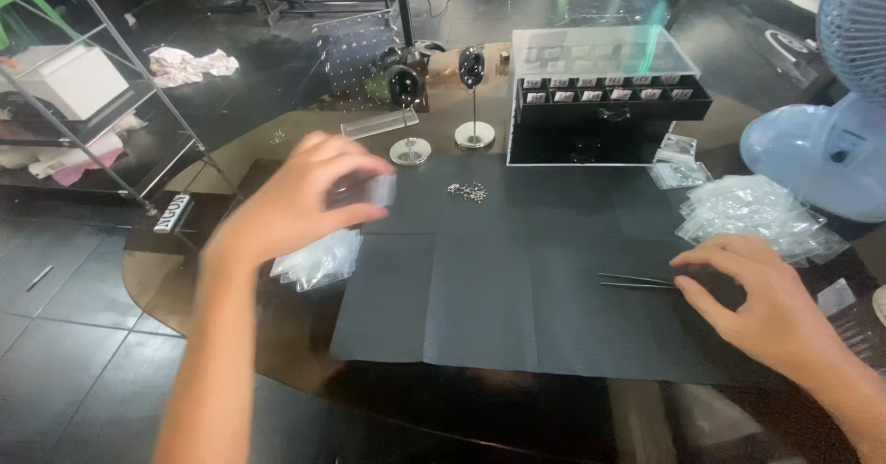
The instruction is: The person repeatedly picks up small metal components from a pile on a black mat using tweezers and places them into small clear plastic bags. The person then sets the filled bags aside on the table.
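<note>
Above the counter's left edge, the left hand (295, 196) pinches one small clear bag (380, 190), blurred, over a stack of clear bags (318, 259). Near the right edge, the right hand (752, 298), fingers loosely spread, touches one pair of metal tweezers (637, 281) on the black mat (517, 279). Two oval stands (473, 104) and one black display box (604, 118) line the far edge.

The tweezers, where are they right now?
The tweezers lie on the right side of the black mat, at the right hand's fingertips.
</note>
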